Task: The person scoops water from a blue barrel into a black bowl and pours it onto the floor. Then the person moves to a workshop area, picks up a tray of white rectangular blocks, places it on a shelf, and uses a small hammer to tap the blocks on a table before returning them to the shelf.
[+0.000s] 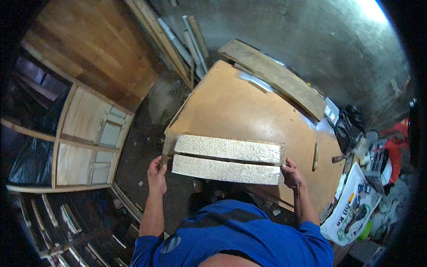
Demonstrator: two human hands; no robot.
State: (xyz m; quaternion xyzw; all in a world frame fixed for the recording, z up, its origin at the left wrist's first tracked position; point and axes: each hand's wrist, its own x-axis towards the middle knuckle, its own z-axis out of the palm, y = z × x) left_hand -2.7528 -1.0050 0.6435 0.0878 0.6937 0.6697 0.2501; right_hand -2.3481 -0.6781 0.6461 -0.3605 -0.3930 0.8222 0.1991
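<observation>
Two long, cream-coloured strips with a bumpy, foam-like surface lie side by side on a thin brown board: a far strip [227,149] and a near strip [224,170], with a dark narrow gap between them. The board [168,147] shows at both ends. My left hand [156,175] is closed on its left end, and my right hand [292,173] grips the right end with the thumb on top. I hold it level in front of my body, over the near edge of the orange-brown table [222,107]. What the strips are made of I cannot tell.
A worn plank [280,78] lies along the table's far edge. A wooden-handled tool [316,156] and a short brush-like tool [339,159] lie on the right. Beyond are a white sack [351,218] and grey crate [377,155]. Wooden frames [84,138] stand left; poles [187,49] lean behind.
</observation>
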